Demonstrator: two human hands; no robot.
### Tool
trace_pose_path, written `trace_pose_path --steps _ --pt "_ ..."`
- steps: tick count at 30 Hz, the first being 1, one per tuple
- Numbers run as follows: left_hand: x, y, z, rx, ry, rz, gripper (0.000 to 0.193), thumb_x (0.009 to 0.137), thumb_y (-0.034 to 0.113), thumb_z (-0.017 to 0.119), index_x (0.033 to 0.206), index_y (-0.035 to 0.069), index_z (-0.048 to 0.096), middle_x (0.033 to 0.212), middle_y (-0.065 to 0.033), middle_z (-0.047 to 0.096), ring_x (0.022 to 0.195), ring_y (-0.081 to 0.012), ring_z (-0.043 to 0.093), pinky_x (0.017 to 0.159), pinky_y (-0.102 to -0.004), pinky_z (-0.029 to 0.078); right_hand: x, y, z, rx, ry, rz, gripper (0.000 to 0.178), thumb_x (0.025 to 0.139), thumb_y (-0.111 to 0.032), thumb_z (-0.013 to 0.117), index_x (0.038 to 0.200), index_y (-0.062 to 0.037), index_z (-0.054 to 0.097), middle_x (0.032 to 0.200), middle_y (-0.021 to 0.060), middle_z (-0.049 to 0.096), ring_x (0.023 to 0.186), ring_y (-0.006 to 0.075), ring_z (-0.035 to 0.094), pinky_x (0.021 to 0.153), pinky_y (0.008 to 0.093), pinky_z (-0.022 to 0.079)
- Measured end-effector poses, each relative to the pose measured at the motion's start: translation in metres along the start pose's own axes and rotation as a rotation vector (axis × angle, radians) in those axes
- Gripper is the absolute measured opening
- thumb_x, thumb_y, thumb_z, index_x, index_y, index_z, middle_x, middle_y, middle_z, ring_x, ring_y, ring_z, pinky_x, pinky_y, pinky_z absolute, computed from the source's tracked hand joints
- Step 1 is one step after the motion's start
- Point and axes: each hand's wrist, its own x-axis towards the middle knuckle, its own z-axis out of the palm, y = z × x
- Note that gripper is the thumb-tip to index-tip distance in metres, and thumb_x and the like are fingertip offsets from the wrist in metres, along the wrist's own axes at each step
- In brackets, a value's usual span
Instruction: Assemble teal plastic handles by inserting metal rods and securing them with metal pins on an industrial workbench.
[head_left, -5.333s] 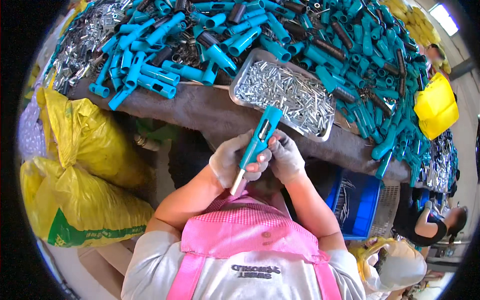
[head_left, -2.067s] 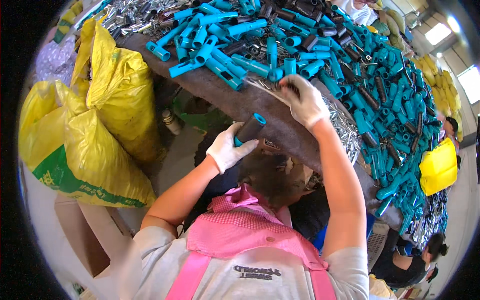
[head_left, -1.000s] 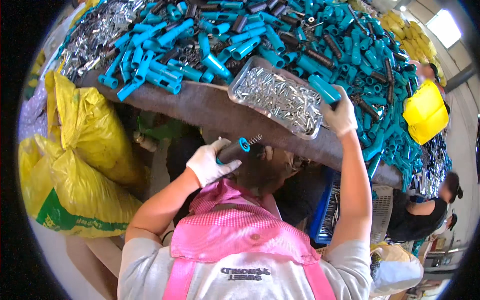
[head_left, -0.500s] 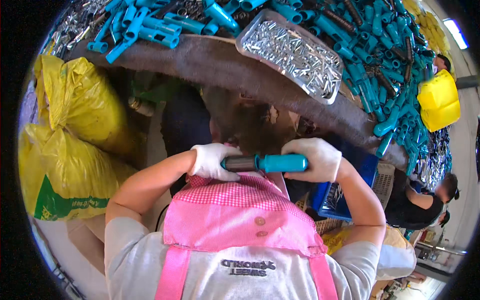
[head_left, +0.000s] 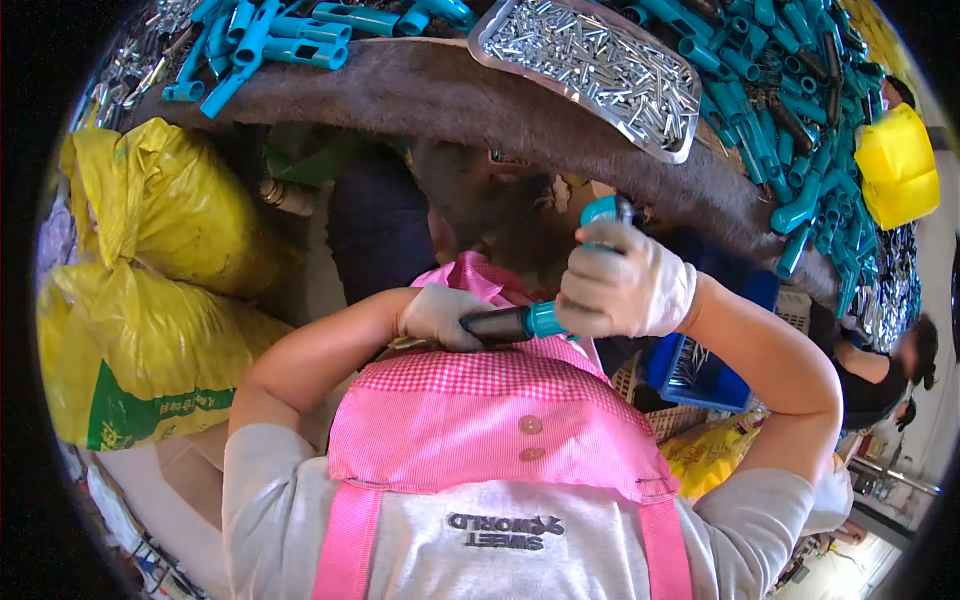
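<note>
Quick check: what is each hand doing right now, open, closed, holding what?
Left hand: closed on the dark end of the teal tool handle.
Right hand: closed around the same handle's teal part.

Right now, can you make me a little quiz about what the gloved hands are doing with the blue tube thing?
1. True or false: both hands grip one teal handle with a dark end.
2. Which hand covers the teal part? A. left B. right
3. Fill in: the metal tray on the bench holds small silver ____.

Key:
1. True. The left hand holds the dark end and the right hand holds the teal part.
2. B.
3. Pins: short shiny metal pieces, too small to tell more exactly.
</note>
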Motion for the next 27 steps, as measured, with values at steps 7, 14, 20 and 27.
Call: trace_pose_path --steps 7,14,20,27 --pt "-0.023 0.04 0.007 1.396 0.925 0.019 0.039 0.072 0.029 0.068 0.105 0.014 0.054 0.085 -0.0103 0.065 0.074 -0.0305 0.064 0.062 -0.0426 0.05 -0.006 -0.045 0.03 2.129 0.311 1.53 0.049 0.081 -0.036 0.067 0.116 -0.0036 0.056 0.095 0.0065 0.063 0.079 0.0161 0.059 0.072 0.0307 0.049" --pt "-0.02 0.073 0.016 1.074 0.692 -0.011 0.042 0.074 0.027 0.067 0.111 0.011 0.056 0.095 -0.0173 0.064 0.086 -0.0334 0.062 0.071 -0.0399 0.05 0.013 -0.014 -0.03 0.271 0.647 0.861 0.033 0.086 -0.009 0.054 0.118 0.0017 0.057 0.124 0.0158 0.055 0.115 0.025 0.053 0.097 0.0355 0.039" --pt "-0.028 0.072 0.003 0.768 1.056 0.052 0.039 0.07 0.024 0.07 0.103 0.009 0.057 0.092 -0.0153 0.064 0.083 -0.0337 0.063 0.072 -0.039 0.051 0.006 -0.037 -0.055 0.668 0.298 0.691 0.044 0.085 -0.012 0.053 0.128 -0.0062 0.052 0.143 0.0121 0.038 0.134 0.0256 0.033 0.108 0.0352 0.029" --pt "-0.028 0.085 0.013 0.793 1.086 0.268 0.033 0.071 0.02 0.071 0.099 0.007 0.058 0.085 -0.0157 0.065 0.085 -0.0322 0.064 0.072 -0.0357 0.051 -0.011 -0.02 -0.037 0.937 0.663 0.85 0.052 0.098 -0.039 0.035 0.123 0.0022 0.054 0.133 0.0172 0.049 0.13 0.0299 0.038 0.108 0.0397 0.025"
